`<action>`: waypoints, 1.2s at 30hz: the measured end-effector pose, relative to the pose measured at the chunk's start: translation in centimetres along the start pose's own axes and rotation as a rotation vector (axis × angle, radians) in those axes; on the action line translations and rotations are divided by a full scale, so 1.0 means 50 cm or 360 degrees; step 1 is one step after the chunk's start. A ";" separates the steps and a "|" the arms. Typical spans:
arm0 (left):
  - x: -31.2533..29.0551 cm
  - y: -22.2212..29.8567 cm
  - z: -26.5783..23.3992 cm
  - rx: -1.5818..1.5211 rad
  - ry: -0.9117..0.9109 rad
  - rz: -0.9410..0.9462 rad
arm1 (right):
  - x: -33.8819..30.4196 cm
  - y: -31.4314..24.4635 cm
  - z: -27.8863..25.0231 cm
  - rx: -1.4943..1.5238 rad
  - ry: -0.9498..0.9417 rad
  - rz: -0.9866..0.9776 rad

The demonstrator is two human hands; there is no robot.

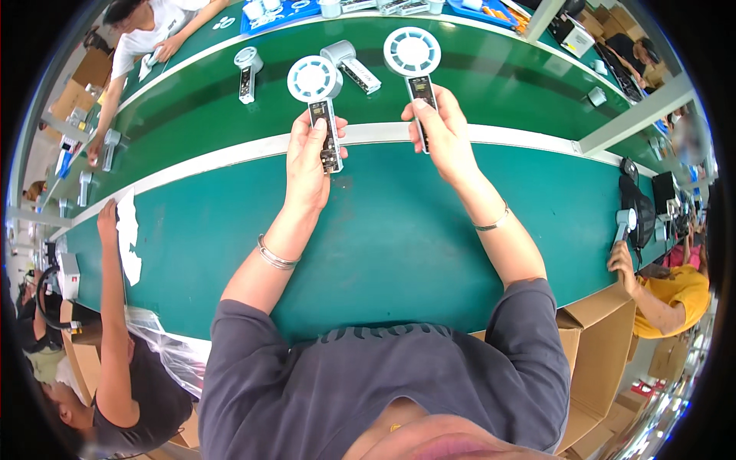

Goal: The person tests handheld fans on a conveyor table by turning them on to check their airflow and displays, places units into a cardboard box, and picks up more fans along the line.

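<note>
My left hand (307, 153) is closed round the handle of a grey handheld fan (313, 80), thumb on its open face. A dark circuit board shows along that handle. Another handheld fan (412, 52) of the same kind is upright in my right hand (445, 132), its handle pinched between thumb and fingers with the dark board facing up. Both round fan heads point away from me, over the green belt (506, 92). Just beyond my left hand lies a third fan (359, 75), tilted, and further left a fourth fan (246, 75).
A green worktable (399, 230) with a pale rail (529, 136) lies before me. Blue trays (287, 17) with parts stand at the far side. Co-workers sit left, right and far left. A cardboard box (594, 345) stands at my right, a metal post (640, 115) beyond it.
</note>
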State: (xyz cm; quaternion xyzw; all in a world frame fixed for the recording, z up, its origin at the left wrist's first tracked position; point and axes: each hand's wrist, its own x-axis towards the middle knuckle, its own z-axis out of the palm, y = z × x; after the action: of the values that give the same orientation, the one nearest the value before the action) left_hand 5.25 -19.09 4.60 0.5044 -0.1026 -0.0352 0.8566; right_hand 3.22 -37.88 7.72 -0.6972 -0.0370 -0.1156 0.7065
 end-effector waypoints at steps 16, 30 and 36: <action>-0.021 0.015 0.042 0.0183 -0.0079 0.0286 | -0.030 -0.008 0.001 0.0098 -0.0035 -0.0109; -0.044 0.044 0.061 0.0031 -0.0087 0.0325 | -0.050 -0.040 0.007 0.0154 -0.0073 -0.0271; -0.048 0.053 0.068 0.0004 -0.0084 0.0371 | -0.052 -0.048 0.002 0.0238 -0.0044 -0.0310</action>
State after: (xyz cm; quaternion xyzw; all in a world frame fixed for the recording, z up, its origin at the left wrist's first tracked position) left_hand 2.08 -20.31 8.15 0.4891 -0.1831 0.0515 0.8513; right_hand 0.21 -37.51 9.52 -0.6372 -0.1227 -0.1709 0.7414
